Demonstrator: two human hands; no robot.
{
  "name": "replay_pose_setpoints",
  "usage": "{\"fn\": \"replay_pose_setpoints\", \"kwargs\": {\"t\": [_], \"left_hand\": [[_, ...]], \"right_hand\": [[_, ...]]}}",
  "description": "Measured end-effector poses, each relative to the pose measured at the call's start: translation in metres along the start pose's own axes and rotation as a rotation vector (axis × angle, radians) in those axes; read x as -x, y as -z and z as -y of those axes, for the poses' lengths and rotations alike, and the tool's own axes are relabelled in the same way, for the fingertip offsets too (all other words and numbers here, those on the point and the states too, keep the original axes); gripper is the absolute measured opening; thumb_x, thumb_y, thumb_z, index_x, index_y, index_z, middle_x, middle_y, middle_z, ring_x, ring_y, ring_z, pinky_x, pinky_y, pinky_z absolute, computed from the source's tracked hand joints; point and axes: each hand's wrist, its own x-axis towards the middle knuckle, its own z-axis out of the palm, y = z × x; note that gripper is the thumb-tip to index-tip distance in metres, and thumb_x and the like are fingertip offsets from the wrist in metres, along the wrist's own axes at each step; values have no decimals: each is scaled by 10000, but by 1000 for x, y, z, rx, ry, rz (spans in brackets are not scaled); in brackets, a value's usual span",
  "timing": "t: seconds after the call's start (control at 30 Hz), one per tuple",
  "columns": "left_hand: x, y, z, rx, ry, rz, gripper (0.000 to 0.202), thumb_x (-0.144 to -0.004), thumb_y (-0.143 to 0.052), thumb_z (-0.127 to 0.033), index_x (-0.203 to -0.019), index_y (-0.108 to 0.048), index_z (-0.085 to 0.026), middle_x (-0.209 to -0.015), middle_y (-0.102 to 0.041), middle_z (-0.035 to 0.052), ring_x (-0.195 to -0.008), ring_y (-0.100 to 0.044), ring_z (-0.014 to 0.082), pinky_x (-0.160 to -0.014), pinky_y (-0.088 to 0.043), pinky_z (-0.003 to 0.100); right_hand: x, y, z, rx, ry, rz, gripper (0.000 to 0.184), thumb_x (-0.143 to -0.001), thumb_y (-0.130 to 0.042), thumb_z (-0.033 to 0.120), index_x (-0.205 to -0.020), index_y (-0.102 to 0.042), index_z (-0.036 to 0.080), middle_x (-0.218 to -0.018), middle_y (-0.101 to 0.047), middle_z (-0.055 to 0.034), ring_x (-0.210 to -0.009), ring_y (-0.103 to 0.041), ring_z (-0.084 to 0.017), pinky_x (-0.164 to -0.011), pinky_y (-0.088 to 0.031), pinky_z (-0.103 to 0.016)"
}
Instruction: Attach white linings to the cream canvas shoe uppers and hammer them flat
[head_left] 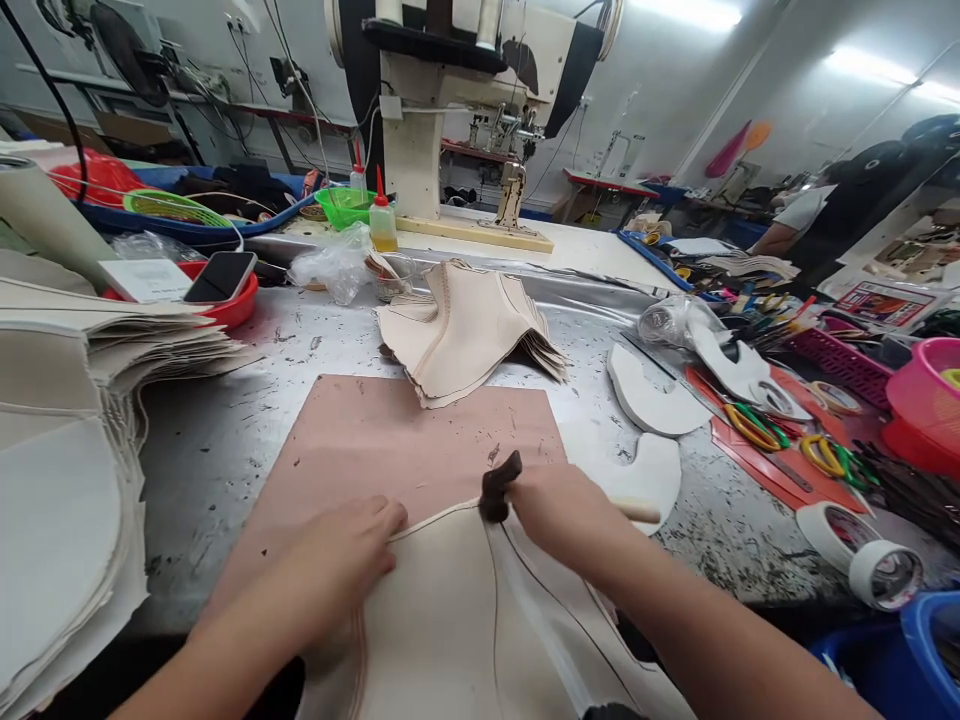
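Note:
My right hand (559,505) is wrapped around a hammer (497,488) with a dark head and a light wooden handle that sticks out to the right. The head rests on or just above the top edge of a beige stitched panel (439,610), at a seam. On the panel's upper left edge, my left hand (349,550) grips with curled fingers; its thumb is mostly hidden. The panel lies over the near part of a pinkish-brown board (360,430) and runs toward me, out of view. Further back lies a stack of similar beige panels (465,325).
Thick piles of beige pieces (60,480) stand at the left edge. White curved templates (649,395), scissors (757,428) and tape rolls (885,573) lie at the right. Behind are a sewing machine (416,165) and a glue bottle (383,225). A co-worker's arm (776,235) shows far right.

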Motion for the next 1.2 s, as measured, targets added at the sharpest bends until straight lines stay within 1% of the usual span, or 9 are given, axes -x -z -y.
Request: {"fn": "replay_pose_setpoints", "kwargs": {"t": [0.07, 0.17, 0.33, 0.43, 0.63, 0.73, 0.9, 1.07, 1.2], "left_hand": [[-1, 0, 9, 202, 5, 8, 171, -751, -502, -75, -839, -575, -202, -807, -622, -5, -733, -587, 155, -625, -430, 235], [-12, -8, 10, 344, -65, -91, 121, -796, -469, -111, -775, -556, -192, -799, -610, 0, -750, -568, 139, -675, -441, 232], [-18, -8, 13, 338, -108, -59, 110, -767, -529, -97, -767, -588, -190, -776, -611, -1, -741, -566, 146, -685, -448, 248], [-10, -7, 22, 356, -148, -37, 185, -795, -481, -68, -806, -612, -198, -811, -616, 6, -753, -571, 137, -695, -455, 239], [-1, -19, 27, 237, -284, -218, 306, -876, -365, -94, -791, -647, -180, -763, -583, 41, -709, -530, 151, -634, -438, 247], [-1, -21, 27, 160, -332, -234, 324, -886, -342, -95, -805, -645, -178, -741, -565, 39, -693, -506, 158, -614, -419, 257], [-2, -23, 30, 157, -331, -256, 288, -896, -364, -109, -806, -630, -176, -748, -566, 36, -697, -495, 162, -627, -414, 268], [8, -25, 38, 253, -228, -347, 131, -854, -508, -162, -786, -619, -180, -776, -607, 30, -764, -536, 176, -693, -436, 287], [18, -31, 38, 222, -287, -413, 194, -874, -439, -111, -853, -615, -190, -751, -621, 19, -706, -547, 151, -634, -432, 258]], "right_hand": [[2, 3, -4, 2, -31, -98, 258, -701, -455, 10, -810, -599, 194, -742, -631, -34, -683, -563, -176, -537, -268, -257], [-1, -2, 0, -87, -20, -220, 240, -791, -425, 90, -936, -584, 197, -835, -642, -47, -742, -565, -182, -556, -287, -257], [-11, -18, 13, -66, -27, -8, 261, -761, -433, 91, -937, -596, 195, -810, -647, -53, -667, -569, -182, -495, -240, -264], [-13, -17, 15, -6, -13, -22, 266, -748, -436, 77, -934, -592, 185, -779, -645, -59, -648, -573, -186, -481, -222, -272], [-16, -10, 35, -25, 46, -99, 221, -777, -428, 91, -900, -575, 202, -715, -643, -31, -627, -581, -172, -483, -228, -267], [-19, -7, 48, -34, 72, -15, 222, -725, -455, 61, -861, -573, 192, -701, -653, -30, -609, -593, -174, -464, -218, -264], [-20, -3, 55, -3, 138, -51, 243, -728, -459, 56, -893, -561, 203, -683, -655, -18, -599, -599, -182, -453, -193, -276], [-22, -12, 55, -26, 109, -46, 233, -737, -452, 68, -892, -570, 194, -702, -652, -37, -618, -599, -176, -465, -208, -265], [-21, -16, 54, -50, 104, -69, 228, -737, -444, 61, -856, -569, 209, -673, -637, -20, -592, -582, -161, -466, -195, -265]]}}
